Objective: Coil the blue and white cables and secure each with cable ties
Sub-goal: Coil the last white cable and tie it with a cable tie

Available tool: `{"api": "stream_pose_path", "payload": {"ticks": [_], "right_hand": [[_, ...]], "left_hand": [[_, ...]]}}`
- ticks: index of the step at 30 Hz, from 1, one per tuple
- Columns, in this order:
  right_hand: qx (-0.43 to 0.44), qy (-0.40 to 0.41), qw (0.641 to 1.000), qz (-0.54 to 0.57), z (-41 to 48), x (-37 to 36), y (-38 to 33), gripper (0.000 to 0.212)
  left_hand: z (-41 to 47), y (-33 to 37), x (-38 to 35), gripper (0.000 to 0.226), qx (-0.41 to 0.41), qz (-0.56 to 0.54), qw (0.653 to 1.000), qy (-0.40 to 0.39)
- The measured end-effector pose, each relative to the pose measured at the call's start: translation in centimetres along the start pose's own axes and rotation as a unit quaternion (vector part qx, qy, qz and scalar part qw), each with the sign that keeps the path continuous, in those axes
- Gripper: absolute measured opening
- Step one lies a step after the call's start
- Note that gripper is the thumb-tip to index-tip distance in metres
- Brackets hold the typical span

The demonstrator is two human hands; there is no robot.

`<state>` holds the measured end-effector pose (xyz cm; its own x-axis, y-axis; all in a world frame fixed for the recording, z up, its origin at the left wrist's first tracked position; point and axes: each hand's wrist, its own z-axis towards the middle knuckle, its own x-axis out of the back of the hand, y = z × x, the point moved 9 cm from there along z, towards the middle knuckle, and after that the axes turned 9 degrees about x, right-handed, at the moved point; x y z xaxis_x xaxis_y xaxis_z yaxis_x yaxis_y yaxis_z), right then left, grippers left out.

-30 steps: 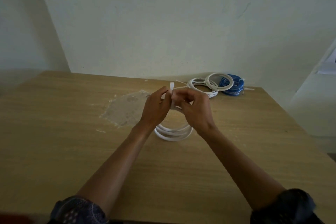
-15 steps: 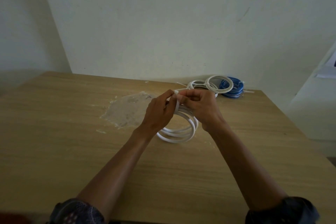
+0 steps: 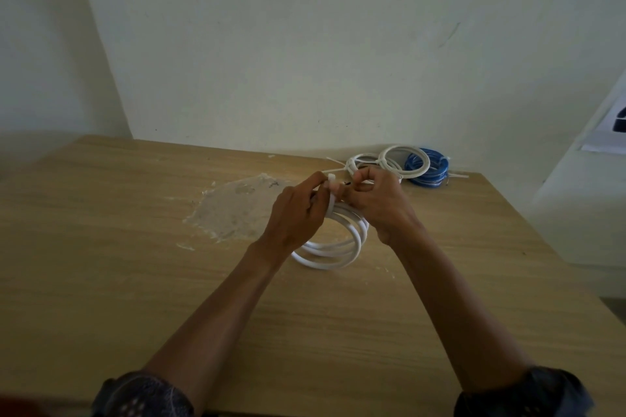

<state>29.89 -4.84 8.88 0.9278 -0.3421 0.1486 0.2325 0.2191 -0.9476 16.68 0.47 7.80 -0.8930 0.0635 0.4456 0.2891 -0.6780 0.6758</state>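
Reading outward from the near edge: your two sleeves [image 3: 142,396] frame the bare table [image 3: 135,281], and both forearms converge on one work point at mid-table.

Your left hand [image 3: 298,213] curls its fingers round the top of the white coil [image 3: 335,254], with thumb and forefinger closed at the head of the cable tie [image 3: 332,180]. Your right hand [image 3: 382,203] touches it from the other side, fingertips pinched together at the tie. The strap's tail is hidden behind those fingers.

The coil hangs down and toward you from the grip, showing about three loops. Its low arc is at the tabletop, though actual contact cannot be told.

The key relation is that the tie crosses the bundle at its topmost point, between the hands. The head is on the left-hand side and the strap leads toward the right. The right hand is therefore the nearer one to draw the strap tight, probably pulling away from the left, which braces the loops.

Beyond your left hand lies one pale patch [image 3: 237,210] of residue.

At the far right edge lie three finished bundles: two tied white coils [image 3: 364,161] and one blue coil [image 3: 428,169], overlapping and well apart from your hands. Thin tie tails jut from that group, too fine to count.

Count: four coils and one tie in hand.
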Motion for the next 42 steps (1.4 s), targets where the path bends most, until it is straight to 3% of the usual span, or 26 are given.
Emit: {"api": "stream_pose_path", "payload": {"ticks": [6, 11, 15, 19, 22, 25, 30, 33, 42], "right_hand": [[-0.029, 0.037, 0.998, 0.043, -0.9, 0.7, 0.8, 0.031], [-0.021, -0.028, 0.999, 0.021, -1.2, 0.2, 0.1, 0.026], [0.074, 0.002, 0.993, -0.093, -1.4, 0.2, -1.4, 0.018], [0.186, 0.096, 0.930, -0.301, -2.7, 0.1, -2.8, 0.021], [0.257, 0.096, 0.920, -0.279, -3.7, -0.9, -2.4, 0.031], [0.280, 0.058, 0.927, -0.244, -4.1, -1.4, -1.2, 0.042], [0.361, 0.119, 0.878, -0.290, -5.7, -1.3, -1.1, 0.030], [0.283, 0.183, 0.905, -0.261, -5.5, -0.4, 0.0, 0.019], [0.193, 0.085, 0.972, -0.104, -4.7, -2.8, 0.4, 0.014]], "left_hand": [[-0.6, 0.8, -0.3, 0.026, -0.052, 0.020, 0.998, -0.032], [-1.3, 1.8, -0.2, 0.027, -0.102, 0.044, 0.993, -0.024], [-1.1, 2.1, -0.3, 0.023, -0.099, 0.074, 0.992, 0.009], [-1.1, 1.7, 0.1, 0.025, -0.091, 0.078, 0.992, 0.033], [-0.9, 0.9, 0.1, 0.031, -0.071, 0.070, 0.995, 0.029], [-0.6, 0.3, 0.5, 0.022, -0.030, 0.061, 0.997, 0.031], [-0.5, -0.1, 0.3, 0.022, -0.007, 0.062, 0.998, 0.022], [-0.6, -1.2, 0.8, 0.031, 0.020, 0.065, 0.997, 0.045], [-1.0, -1.2, 1.1, 0.035, 0.018, 0.033, 0.998, 0.042]]}}
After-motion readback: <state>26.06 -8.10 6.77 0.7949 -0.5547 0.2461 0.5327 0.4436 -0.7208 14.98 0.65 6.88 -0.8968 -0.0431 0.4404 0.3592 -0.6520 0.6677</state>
